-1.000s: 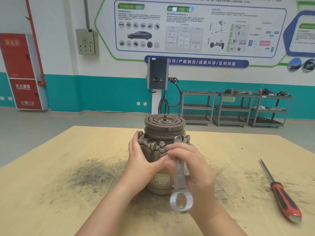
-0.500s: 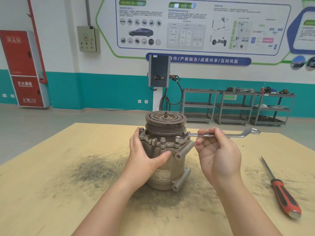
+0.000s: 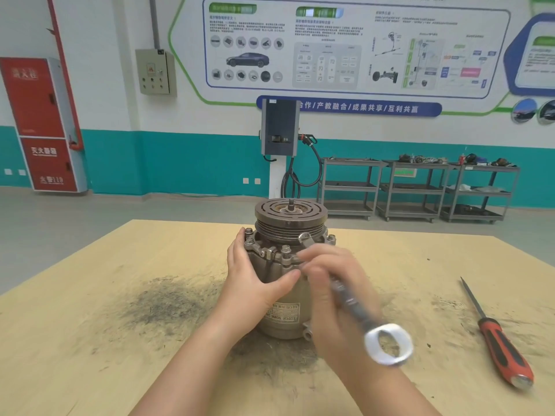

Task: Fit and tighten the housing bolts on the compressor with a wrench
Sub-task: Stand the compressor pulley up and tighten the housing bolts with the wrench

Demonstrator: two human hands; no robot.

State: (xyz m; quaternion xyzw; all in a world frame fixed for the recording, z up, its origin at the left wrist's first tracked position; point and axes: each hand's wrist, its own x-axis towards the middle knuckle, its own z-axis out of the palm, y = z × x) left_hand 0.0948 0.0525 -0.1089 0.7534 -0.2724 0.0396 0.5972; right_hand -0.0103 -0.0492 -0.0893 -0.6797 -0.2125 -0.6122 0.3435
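Note:
The compressor (image 3: 288,318) stands upright in the middle of the wooden table, its grooved pulley on top. Housing bolts (image 3: 285,250) ring its flange below the pulley. My left hand (image 3: 255,280) wraps the left side of the body, thumb across the front. My right hand (image 3: 333,283) grips the shaft of a silver ring wrench (image 3: 387,343), blurred by motion. The wrench's far end sits at a bolt on the front right of the flange, and its free ring end points toward me.
A red-handled screwdriver (image 3: 504,349) lies on the table (image 3: 90,340) at the right. Dark metal dust stains the wood left of the compressor. Beyond the table are grey shelf carts (image 3: 414,190) and a charger post (image 3: 280,130) by the wall.
The wrench has swung from pointing right, level with the flange, round toward me, with my right hand following. The left hand stays on the compressor.

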